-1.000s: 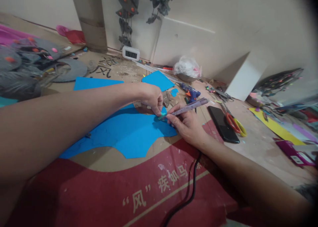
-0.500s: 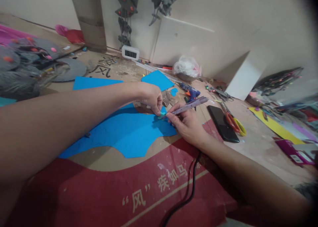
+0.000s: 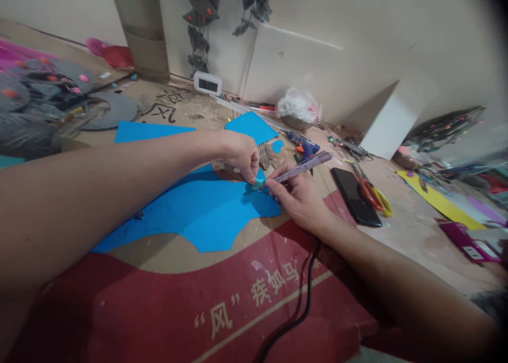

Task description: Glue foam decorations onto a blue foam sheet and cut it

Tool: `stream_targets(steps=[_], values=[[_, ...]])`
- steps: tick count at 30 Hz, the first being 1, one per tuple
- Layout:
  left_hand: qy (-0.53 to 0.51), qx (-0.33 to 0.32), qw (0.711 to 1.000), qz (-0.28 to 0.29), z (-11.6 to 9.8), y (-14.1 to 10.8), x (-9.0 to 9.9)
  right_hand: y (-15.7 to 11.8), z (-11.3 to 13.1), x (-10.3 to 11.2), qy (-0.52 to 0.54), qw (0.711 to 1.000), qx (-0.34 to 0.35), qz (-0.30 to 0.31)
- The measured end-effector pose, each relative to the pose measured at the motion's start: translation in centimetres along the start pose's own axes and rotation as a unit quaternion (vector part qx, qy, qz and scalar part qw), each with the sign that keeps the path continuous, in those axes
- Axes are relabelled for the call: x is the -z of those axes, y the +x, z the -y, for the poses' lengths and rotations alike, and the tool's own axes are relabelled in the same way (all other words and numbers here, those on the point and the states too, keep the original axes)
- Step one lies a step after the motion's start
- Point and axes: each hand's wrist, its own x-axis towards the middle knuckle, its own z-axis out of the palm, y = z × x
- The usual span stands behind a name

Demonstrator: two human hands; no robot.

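Note:
A large blue sheet with a curved, cut edge lies on the red and tan cardboard. My right hand is closed around a pale purple pen, its tip low over the sheet's upper right part. Fingertips of my left hand pinch or press a small teal piece against the sheet, right beside the pen tip. Another blue piece lies behind my left hand, with a small blue scrap to its right.
Right of my hands lie a black phone, scissors and a blue glue gun. A white clock stands at the back. A black cable crosses the cardboard in front. Grey craft pieces sit at left.
The pen's upper end has tilted down very slightly. Both hands otherwise keep their places at the teal piece.

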Motion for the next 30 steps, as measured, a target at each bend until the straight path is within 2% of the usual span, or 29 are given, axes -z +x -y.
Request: stream_targets(steps=[16, 30], values=[[-0.003, -0.001, 1.000, -0.010, -0.11, -0.14, 0.06, -0.04, 0.43, 0.21, 0.027, 0.999, -0.021, 0.013], [-0.028, 0.006, 1.000, 0.008, 0.50, 0.24, -0.13, -0.26, 0.13, 0.22, 0.051, 0.998, -0.033, 0.013]])
